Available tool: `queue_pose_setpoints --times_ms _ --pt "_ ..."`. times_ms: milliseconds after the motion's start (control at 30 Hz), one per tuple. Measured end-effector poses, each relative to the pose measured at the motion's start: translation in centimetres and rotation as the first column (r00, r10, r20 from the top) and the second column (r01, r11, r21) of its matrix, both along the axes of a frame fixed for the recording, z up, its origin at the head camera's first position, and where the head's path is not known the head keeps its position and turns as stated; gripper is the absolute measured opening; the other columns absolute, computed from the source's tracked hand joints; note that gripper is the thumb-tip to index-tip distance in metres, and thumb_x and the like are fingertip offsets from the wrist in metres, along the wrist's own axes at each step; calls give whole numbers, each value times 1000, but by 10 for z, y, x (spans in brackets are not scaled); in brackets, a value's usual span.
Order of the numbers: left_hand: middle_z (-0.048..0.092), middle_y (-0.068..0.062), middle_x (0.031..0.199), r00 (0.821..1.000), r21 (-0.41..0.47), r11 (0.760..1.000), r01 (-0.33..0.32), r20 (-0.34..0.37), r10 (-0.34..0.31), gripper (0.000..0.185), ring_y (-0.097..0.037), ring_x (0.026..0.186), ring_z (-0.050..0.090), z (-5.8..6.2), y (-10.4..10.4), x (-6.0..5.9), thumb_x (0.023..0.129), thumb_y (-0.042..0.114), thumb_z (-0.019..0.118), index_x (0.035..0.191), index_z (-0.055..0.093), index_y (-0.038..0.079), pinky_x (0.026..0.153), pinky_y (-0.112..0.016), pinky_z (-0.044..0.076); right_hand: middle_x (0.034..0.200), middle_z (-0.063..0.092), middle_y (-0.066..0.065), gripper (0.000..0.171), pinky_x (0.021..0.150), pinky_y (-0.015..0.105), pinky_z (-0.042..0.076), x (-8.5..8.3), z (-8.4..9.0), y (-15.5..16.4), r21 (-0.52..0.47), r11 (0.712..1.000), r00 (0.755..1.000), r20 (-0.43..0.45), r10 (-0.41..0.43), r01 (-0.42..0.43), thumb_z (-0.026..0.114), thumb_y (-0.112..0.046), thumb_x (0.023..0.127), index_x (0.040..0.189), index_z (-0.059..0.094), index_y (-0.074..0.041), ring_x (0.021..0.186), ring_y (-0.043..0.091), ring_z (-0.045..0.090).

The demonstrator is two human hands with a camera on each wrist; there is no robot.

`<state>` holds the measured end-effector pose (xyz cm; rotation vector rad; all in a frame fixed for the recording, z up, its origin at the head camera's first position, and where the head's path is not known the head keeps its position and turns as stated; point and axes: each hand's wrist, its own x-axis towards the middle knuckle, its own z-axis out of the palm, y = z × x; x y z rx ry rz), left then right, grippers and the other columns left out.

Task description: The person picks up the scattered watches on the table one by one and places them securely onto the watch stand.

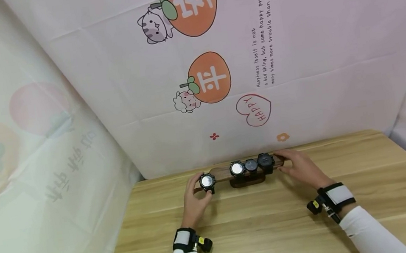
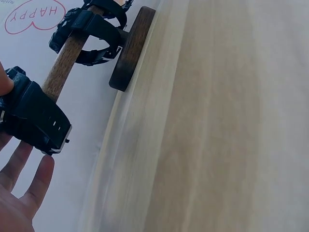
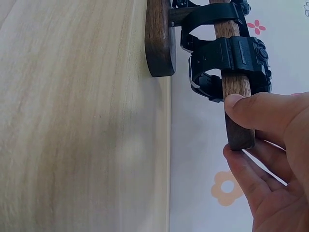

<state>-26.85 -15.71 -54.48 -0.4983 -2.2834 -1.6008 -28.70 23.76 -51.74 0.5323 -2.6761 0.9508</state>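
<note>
White sleeves framed the wooden table at six o'clock. At nine o'clock of the watch stand, the left hand pinched a black watch on the bar's left end. Three more watches sat mid-bar. At three o'clock, the right hand gripped the bar's right end.
</note>
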Motion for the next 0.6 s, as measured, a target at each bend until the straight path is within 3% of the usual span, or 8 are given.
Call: queue_pose_setpoints --times_ms 600 --pt "55 -11 154 1000 23 1000 -10 28 9 69 -34 134 57 0 14 -17 89 -6 72 152 56 16 105 -60 56 146 61 30 55 108 67 51 2 4 -2 6 1000 1000 8 -9 9 78 -4 95 146 60 4 127 50 63"
